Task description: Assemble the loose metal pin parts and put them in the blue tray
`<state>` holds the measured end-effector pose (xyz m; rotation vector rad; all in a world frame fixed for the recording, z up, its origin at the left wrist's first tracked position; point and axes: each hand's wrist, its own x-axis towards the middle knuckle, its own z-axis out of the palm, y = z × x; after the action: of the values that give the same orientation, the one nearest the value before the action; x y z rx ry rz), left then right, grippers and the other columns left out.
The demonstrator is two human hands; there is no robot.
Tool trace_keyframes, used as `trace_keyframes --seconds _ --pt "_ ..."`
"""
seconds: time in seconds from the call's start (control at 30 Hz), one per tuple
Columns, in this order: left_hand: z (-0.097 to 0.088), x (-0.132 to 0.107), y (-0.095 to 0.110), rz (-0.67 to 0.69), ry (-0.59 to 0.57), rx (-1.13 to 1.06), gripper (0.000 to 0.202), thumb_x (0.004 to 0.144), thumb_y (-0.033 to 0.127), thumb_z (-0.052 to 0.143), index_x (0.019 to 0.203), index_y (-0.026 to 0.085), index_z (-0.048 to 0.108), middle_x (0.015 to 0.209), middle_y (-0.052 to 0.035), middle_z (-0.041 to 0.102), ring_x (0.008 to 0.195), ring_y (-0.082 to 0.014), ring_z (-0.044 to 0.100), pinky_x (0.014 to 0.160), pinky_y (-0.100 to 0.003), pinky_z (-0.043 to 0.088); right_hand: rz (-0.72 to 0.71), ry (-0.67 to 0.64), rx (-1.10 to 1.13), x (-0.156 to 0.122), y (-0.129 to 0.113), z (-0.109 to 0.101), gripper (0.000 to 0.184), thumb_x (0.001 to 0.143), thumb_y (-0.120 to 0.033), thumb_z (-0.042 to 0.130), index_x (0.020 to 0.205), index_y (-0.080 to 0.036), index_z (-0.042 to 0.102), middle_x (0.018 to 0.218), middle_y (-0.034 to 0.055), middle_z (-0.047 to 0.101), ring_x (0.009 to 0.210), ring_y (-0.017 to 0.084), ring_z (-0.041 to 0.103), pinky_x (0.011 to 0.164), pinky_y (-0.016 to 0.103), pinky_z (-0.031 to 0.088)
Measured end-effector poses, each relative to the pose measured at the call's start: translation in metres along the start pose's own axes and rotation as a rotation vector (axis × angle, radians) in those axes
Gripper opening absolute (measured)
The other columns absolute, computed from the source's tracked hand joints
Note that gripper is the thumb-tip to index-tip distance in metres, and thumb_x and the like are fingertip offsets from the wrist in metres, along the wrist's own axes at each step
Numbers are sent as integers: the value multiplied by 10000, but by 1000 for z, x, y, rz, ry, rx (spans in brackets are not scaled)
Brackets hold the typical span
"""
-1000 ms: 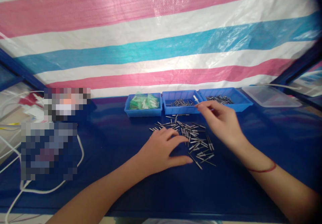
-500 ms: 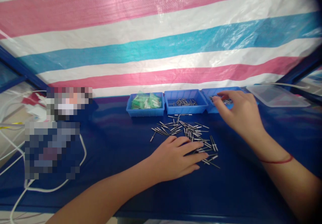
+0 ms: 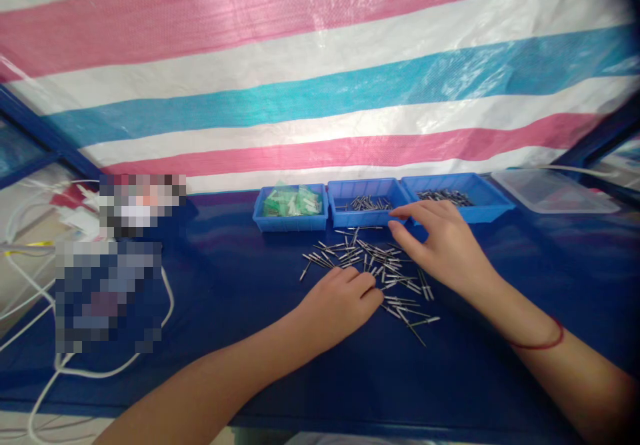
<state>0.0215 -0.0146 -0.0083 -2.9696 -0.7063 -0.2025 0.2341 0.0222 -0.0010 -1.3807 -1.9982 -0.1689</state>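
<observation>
A loose pile of silver blind rivets lies spread on the dark blue tabletop. At the near left side of the pile rests my left hand, its fingers curled under; whatever they may hold is hidden. My right hand hovers over the right side of the pile, thumb and index finger apart, and nothing shows between them. Behind it stands the right blue bin, with more rivets inside. The middle blue bin also has rivets in it. In the left blue bin are green-and-clear plastic packets.
A clear plastic lid lies at the back right. White cables run along the left side beside blurred-out items. A striped plastic sheet hangs behind the table.
My right hand has come out of the right bin, moving left and towards me over the pile. My left hand's fingers have gone from stretched out to curled, and the nearest rivets have shifted.
</observation>
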Motion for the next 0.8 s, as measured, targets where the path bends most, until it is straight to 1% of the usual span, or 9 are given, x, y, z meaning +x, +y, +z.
trace_keyframes --seconds 0.1,0.27,0.4,0.5,0.53,0.6,0.67,0.7,0.8 --pt "5 0 -6 -35 2 32 143 944 198 449 989 179 584 973 -40 583 863 -173 536 721 -308 413 -23 -30 37 -1 -7 0 183 867 -296 527 916 -170 652 897 76 685 871 245 600 841 407 419" --pt "10 -1 -10 -37 69 -13 185 944 322 461 938 197 597 967 -26 595 866 -171 539 726 -322 379 -37 -69 71 -2 -14 1 154 865 -270 535 904 -175 650 895 71 685 877 241 594 845 402 424" --pt "9 -1 -5 -36 86 18 169 958 259 437 919 199 589 959 -14 606 855 -164 536 732 -336 348 -44 -85 97 -3 -15 1 142 865 -264 541 891 -176 649 895 68 685 877 237 590 847 402 426" --pt "7 1 -4 -71 127 55 162 959 238 430 913 188 577 972 -20 610 891 -176 536 734 -343 338 -65 -101 152 -4 -19 0 133 871 -257 541 869 -179 649 896 65 682 879 228 587 834 386 433" --pt "7 1 -6 -95 151 65 162 960 237 426 921 185 574 968 -23 615 895 -180 539 737 -346 336 -77 -127 186 -5 -22 -1 134 874 -259 540 864 -181 648 890 62 681 873 221 588 819 373 440" --pt "5 1 -11 -159 192 66 177 967 244 410 934 177 570 927 -27 627 866 -182 549 734 -350 337 -119 -220 274 -6 -28 -3 149 887 -267 530 843 -184 645 855 56 676 842 204 591 773 345 451" --pt "3 0 -17 -216 211 28 221 977 262 383 912 163 569 871 -29 635 817 -181 562 722 -346 350 -167 -308 352 -6 -34 -5 170 901 -264 512 829 -183 643 811 52 667 797 187 592 728 325 454" --pt "1 -1 -19 -233 215 -10 242 980 266 370 899 156 570 859 -33 639 804 -180 568 720 -342 361 -187 -331 378 -7 -36 -5 172 905 -255 504 835 -182 643 799 52 664 780 182 593 717 321 453" --pt "-3 -3 -24 -275 265 -229 219 974 252 388 924 150 575 906 -46 651 837 -171 593 737 -310 404 -200 -320 409 -8 -39 -4 153 903 -229 502 881 -186 647 807 49 675 760 175 602 713 321 450"
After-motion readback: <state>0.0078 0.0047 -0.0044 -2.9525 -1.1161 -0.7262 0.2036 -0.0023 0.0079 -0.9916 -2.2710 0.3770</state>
